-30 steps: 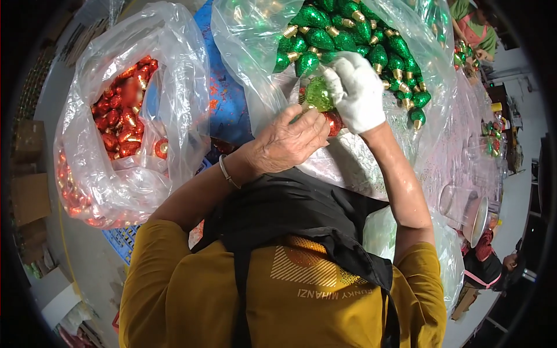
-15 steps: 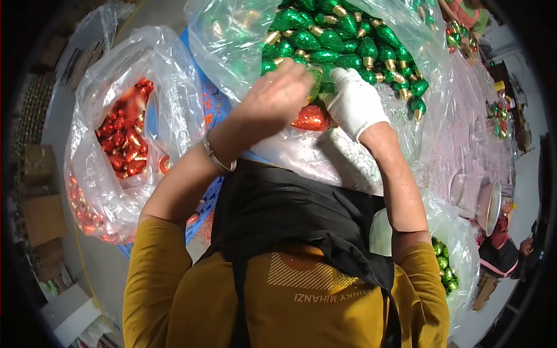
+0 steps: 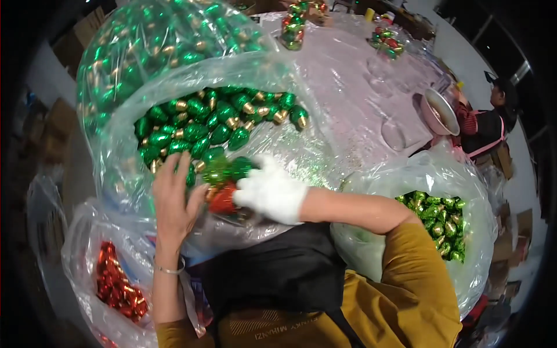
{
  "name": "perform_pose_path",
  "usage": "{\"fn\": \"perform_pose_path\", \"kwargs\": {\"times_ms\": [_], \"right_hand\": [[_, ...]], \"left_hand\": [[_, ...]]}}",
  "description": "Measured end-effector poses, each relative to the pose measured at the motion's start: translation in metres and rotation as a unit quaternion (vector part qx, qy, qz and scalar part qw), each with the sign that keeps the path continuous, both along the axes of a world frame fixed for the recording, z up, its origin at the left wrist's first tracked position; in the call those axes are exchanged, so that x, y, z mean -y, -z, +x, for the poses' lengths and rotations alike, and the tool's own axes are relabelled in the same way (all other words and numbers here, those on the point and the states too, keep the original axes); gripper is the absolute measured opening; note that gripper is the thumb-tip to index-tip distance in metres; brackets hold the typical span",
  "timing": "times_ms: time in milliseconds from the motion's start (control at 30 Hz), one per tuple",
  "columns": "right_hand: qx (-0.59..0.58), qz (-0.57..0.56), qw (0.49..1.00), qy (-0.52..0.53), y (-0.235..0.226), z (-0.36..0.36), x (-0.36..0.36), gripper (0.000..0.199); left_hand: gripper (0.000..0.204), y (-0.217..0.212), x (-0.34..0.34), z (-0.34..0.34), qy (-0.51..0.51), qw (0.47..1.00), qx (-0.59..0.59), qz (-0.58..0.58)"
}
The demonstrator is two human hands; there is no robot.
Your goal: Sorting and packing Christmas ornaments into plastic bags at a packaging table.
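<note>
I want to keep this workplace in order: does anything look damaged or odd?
Nothing looks clearly damaged. Oddly, the right hand wears a white fabric glove, while the left hand has none.

I am seeing a glittering red ornament (image 3: 221, 200), bulb-shaped and slightly blurred, being held at the fingertips of the white-gloved right hand (image 3: 271, 192), with a lighter yellow-green ornament (image 3: 216, 170) lying just beyond it and a dark green ornament (image 3: 241, 167) sitting to that one's right. Farther off, heaped dark green bulbs (image 3: 220, 134) with gold caps are lying at mixed angles, the bare left hand (image 3: 176, 200) spreading its fingers at their near edge.
</note>
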State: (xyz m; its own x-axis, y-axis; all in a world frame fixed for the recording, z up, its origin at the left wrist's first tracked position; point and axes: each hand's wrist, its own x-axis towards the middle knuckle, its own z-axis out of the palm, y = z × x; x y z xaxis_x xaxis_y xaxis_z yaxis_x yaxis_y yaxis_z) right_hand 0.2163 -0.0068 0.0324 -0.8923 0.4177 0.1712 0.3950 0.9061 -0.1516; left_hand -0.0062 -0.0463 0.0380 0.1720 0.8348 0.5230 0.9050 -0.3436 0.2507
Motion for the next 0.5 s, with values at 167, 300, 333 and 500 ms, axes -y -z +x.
{"fn": "perform_pose_path", "kwargs": {"times_ms": [167,300,333,500], "right_hand": [[0.086,-0.006,0.978,0.187,-0.096,0.120,-0.015,0.018],[0.086,0.011,0.923,0.374,-0.091,0.192,-0.072,0.035],[0.083,0.036,0.917,0.389,-0.077,0.207,-0.094,0.038],[0.124,0.051,0.896,0.423,-0.003,0.226,-0.217,0.032]], "left_hand": [[0.035,-0.007,0.014,-0.017,-0.003,0.997,0.028,0.067],[0.026,0.008,0.010,-0.024,0.014,0.999,0.031,0.026],[0.025,0.011,0.010,-0.025,0.010,0.999,0.039,0.013],[0.020,0.026,0.010,-0.038,-0.028,0.999,0.027,0.004]]}}
